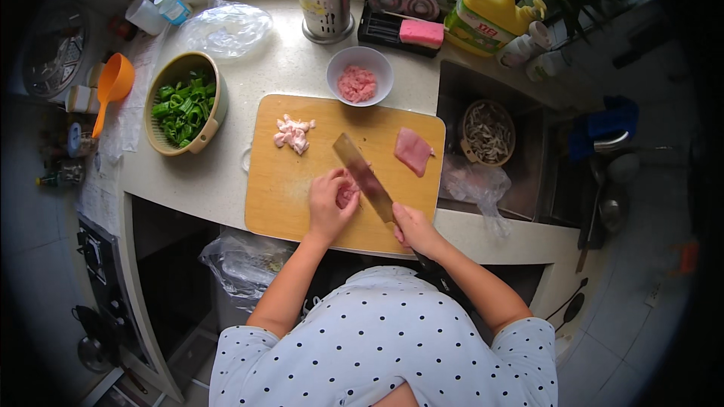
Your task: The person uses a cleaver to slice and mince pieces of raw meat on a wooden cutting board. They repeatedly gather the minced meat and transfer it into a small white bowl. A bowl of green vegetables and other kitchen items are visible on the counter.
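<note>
My right hand [415, 229] is closed round the handle of a kitchen knife [365, 178], its broad blade slanting up to the left over the wooden cutting board [283, 203]. With curled fingers, my left hand [329, 202] holds a piece of raw meat [348, 194] on the board, just left of the blade. Part of that meat is hidden under the fingers. Pale, fatty scraps [294, 133] lie at the board's upper left. On its right side rests a flat pink slab of meat [414, 151]. Beyond the far edge, a white bowl [387, 69] holds chopped meat [357, 84].
A basket [214, 122] of cut green peppers stands left of the board. The sink [528, 181] at right contains another basket [504, 157] and a plastic bag [477, 186]. At the back are a chopstick holder [326, 17], a pink sponge [421, 32] and a yellow jug [486, 11].
</note>
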Demonstrator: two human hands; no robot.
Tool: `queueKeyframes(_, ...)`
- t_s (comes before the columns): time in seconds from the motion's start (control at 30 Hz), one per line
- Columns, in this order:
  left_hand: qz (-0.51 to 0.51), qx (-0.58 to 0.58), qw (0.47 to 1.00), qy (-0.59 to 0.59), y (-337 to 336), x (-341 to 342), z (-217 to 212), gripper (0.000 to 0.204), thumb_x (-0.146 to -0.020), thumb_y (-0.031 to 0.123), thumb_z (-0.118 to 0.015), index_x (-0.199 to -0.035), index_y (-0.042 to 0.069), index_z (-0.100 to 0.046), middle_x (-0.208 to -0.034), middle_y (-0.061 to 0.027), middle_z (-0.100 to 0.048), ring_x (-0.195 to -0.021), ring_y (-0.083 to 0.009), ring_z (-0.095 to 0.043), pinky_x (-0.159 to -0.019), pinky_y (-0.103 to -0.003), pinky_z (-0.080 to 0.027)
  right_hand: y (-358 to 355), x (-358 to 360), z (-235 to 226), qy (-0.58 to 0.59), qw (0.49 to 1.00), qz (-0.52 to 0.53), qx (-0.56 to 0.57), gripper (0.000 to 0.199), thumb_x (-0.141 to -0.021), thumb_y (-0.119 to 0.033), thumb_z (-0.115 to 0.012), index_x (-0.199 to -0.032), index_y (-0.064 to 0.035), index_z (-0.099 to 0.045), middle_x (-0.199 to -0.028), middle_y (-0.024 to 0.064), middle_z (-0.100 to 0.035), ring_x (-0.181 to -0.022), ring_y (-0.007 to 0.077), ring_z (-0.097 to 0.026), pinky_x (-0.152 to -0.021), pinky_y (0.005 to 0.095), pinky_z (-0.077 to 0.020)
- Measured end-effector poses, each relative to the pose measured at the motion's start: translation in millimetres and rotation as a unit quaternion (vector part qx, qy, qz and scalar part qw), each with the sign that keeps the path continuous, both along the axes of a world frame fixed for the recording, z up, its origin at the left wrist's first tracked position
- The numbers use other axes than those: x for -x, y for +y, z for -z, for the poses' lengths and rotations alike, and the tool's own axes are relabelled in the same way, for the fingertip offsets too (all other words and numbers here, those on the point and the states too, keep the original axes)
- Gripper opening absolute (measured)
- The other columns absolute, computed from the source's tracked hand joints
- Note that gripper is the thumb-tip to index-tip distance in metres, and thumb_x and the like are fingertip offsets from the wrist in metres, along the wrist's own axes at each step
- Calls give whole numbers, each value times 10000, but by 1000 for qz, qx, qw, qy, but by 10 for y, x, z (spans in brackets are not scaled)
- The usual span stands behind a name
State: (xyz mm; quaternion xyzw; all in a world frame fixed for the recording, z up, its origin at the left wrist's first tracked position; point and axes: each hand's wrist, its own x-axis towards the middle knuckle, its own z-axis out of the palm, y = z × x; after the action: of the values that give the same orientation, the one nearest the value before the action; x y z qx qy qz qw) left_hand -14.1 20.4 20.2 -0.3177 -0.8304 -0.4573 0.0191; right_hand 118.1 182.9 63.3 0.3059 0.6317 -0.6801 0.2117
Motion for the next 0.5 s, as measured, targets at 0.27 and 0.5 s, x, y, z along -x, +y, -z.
queueKeyframes(0.27, -11, -21, 1000, 11, -11, -12, 27, 226, -690, 3, -720, -891, 18, -617, -918, -108, -625, -863, -315, -567, -772, -398, -453, -123, -41, -288, 177, 952, -24, -249, 421, -1005, -362, -437, -966, 24, -599, -780, 203, -651, -744, 371, -655, -692, 434, -502)
queueKeyframes(0.5, 12, 6, 999, 29, -80, -16, 228, 172, -717, 13, -682, -885, 8, -644, -968, -133, -633, -872, -332, -561, -777, -419, -442, -165, 14, -491, 71, 958, -108, -254, 365, -987, -344, -451, -993, -11, -599, -843, 269, -637, -808, 456, -613, -716, 503, -492)
